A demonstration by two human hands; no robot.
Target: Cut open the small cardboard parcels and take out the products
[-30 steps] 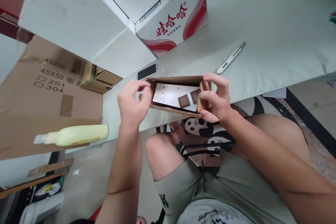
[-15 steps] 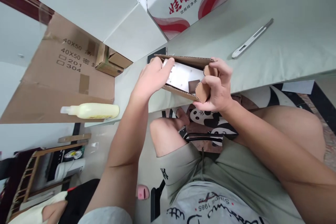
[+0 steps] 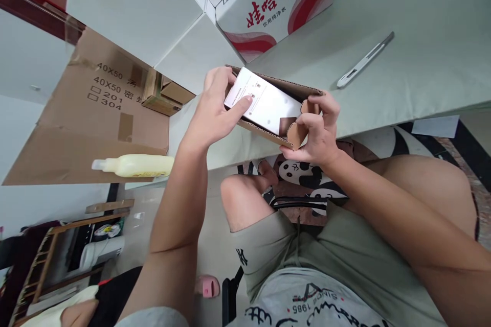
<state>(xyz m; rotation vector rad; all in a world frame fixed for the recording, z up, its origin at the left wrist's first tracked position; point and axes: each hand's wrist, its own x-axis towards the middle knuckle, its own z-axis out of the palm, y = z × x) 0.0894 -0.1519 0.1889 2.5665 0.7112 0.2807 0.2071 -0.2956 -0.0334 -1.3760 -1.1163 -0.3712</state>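
A small white printed box point(image 3: 264, 102) lies partly inside an open brown cardboard box point(image 3: 264, 135). Its left end sticks up out of the opening. My left hand point(image 3: 217, 107) grips that end, with the thumb on the printed top face and the fingers behind the far edge. At the right end, my right hand point(image 3: 318, 125) holds the cardboard box by its walls and rounded end flaps point(image 3: 297, 135). Both boxes are held above the table's front edge. The underside of the white box is hidden.
A utility knife point(image 3: 364, 61) lies on the pale green table cover point(image 3: 414, 71). White-and-red cartons point(image 3: 276, 10) stand at the back. To the left are a large brown carton point(image 3: 76, 138), a small cardboard box point(image 3: 164, 94) and a pale yellow bottle point(image 3: 141, 165). A person's arm shows at lower left.
My left hand has shifted left, and the white box's left end has come up out of the cardboard box, showing more print. My right hand keeps its hold.
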